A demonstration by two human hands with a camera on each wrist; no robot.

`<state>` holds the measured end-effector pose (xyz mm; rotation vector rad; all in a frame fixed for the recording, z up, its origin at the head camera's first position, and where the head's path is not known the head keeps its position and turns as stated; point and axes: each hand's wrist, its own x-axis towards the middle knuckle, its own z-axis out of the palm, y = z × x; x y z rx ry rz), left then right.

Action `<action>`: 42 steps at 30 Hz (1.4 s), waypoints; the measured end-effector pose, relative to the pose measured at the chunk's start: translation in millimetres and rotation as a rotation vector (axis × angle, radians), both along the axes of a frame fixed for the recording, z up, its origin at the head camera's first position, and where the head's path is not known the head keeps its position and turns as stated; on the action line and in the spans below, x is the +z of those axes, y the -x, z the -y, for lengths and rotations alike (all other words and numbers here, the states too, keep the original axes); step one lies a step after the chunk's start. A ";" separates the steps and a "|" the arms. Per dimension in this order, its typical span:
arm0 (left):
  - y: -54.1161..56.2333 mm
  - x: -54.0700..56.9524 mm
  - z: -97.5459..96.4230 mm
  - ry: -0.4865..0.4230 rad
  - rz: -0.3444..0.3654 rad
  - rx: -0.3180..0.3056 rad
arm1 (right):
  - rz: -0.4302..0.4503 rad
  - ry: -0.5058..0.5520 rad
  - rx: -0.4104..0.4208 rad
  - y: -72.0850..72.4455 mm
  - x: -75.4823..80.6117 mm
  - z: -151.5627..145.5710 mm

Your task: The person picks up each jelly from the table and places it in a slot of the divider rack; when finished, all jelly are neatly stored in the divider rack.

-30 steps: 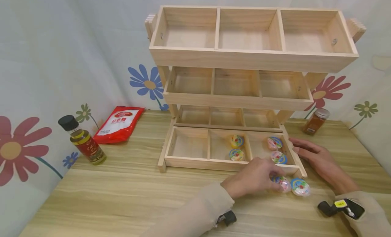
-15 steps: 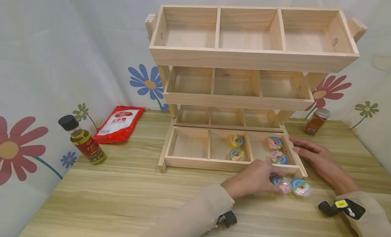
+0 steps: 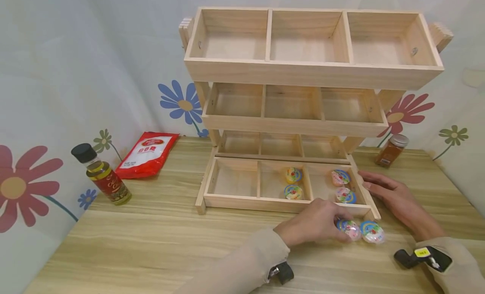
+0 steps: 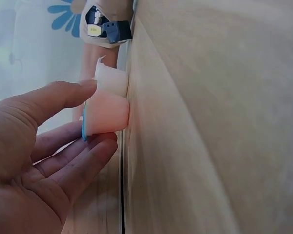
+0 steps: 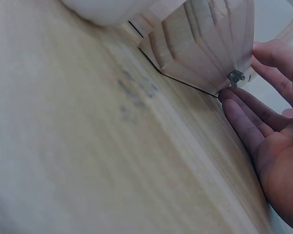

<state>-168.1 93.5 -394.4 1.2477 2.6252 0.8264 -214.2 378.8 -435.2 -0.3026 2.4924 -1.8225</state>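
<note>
My left hand pinches a pink jelly cup on the table in front of the rack. In the left wrist view its thumb and fingers are on either side of that cup, whose base touches the wood. A paler jelly cup stands right beside it. My right hand rests against the right side of the wooden rack, fingers extended, near a small metal fitting. Two pink jelly cups sit in the bottom tray's right compartment, two yellow ones in the middle one.
An olive oil bottle stands at the left, near a red and white packet. Behind my right hand stands a spice jar. The rack's upper trays overhang the bottom one.
</note>
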 end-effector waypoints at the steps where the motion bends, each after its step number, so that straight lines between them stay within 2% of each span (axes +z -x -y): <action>1: -0.1 0.0 0.1 0.001 -0.003 0.000 | 0.002 0.012 0.003 0.3 -0.1 0.3; 18: -2.1 3.1 2.9 -0.019 0.006 0.001 | 0.003 -0.017 -0.010 1.1 1.8 2.1; 25: 1.2 10.6 7.7 -0.071 0.007 -0.003 | 0.011 0.076 -0.006 2.8 2.2 4.0; 28: 2.4 14.8 9.9 -0.085 0.009 0.001 | 0.011 0.072 -0.005 2.8 2.5 3.4; 33: 4.0 20.7 15.3 -0.136 0.058 0.015 | 0.011 0.066 0.012 2.3 1.5 2.4; 35: 4.5 23.8 18.3 -0.154 0.086 0.030 | 0.008 0.055 0.009 1.9 1.1 2.5; 42: 8.5 33.2 32.2 -0.178 0.119 0.096 | -0.011 -0.006 -0.008 -1.4 1.4 2.3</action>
